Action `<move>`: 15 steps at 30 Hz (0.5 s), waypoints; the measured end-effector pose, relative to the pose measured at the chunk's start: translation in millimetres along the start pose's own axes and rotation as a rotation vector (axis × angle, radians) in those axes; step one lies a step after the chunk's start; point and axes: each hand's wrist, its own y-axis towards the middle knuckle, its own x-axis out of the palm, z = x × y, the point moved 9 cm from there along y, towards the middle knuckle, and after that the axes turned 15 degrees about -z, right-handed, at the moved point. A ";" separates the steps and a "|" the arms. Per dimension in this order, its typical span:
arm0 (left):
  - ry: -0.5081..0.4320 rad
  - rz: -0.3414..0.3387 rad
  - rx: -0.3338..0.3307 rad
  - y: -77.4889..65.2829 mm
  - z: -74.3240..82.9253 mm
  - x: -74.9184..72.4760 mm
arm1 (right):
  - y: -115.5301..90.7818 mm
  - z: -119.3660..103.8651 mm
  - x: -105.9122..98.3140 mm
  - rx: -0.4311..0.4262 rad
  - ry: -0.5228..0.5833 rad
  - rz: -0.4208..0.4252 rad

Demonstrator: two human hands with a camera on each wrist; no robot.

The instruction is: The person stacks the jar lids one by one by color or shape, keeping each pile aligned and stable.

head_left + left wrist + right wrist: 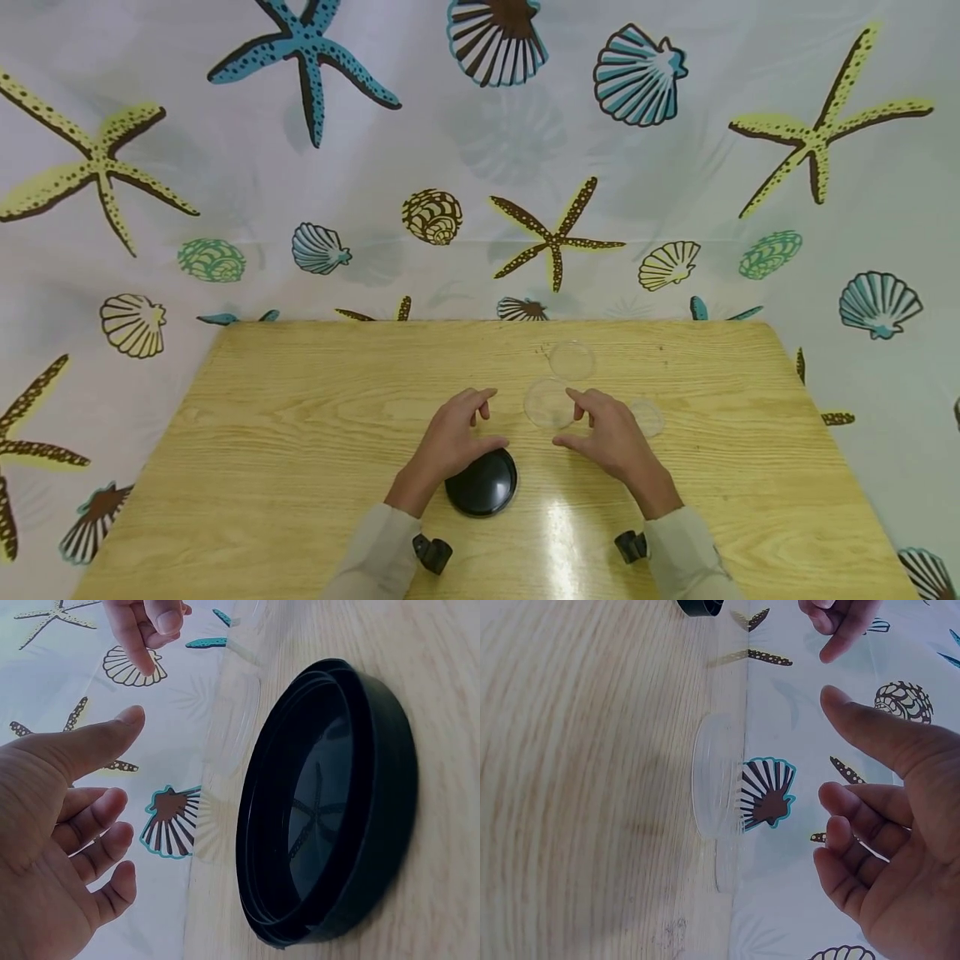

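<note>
My left hand (457, 433) hovers over the wooden table, its fingers loosely bent around nothing. Just below it lies a shiny black round lid or shallow dish (483, 492); the left wrist view shows its raised, stepped rim. Facing the left hand, my right hand (607, 433) is also held in the air with nothing in it, thumb and fingers apart. Close to the right hand are three thin, clear round lids or dishes: one (542, 407) by its fingertips, one (572, 361) farther back, and one (648, 417) to the right, partly behind the hand.
The wood-grain table (300, 467) reaches back to a white cloth (465, 158) printed with shells and starfish. A black clip-like mount (432, 553) sits at the left wrist, and another mount (632, 547) at the right. A bright glare lies on the table's front middle.
</note>
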 end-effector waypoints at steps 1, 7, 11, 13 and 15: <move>-0.001 -0.004 -0.004 1.0 0.1 0.2 | 0.6 0.6 -0.3 0.003 -0.002 0.002; 0.005 -0.015 -0.009 7.1 3.7 -0.1 | 3.4 9.1 -1.6 0.050 0.013 0.001; 0.019 -0.025 -0.016 11.0 5.8 -0.5 | 4.7 12.3 -1.6 0.047 0.005 -0.004; 0.026 -0.033 -0.012 13.4 7.5 -0.4 | 5.1 13.0 -2.4 0.041 -0.001 0.001; 0.026 -0.038 -0.003 15.7 9.6 -0.5 | 5.5 13.5 -3.3 0.039 -0.005 0.008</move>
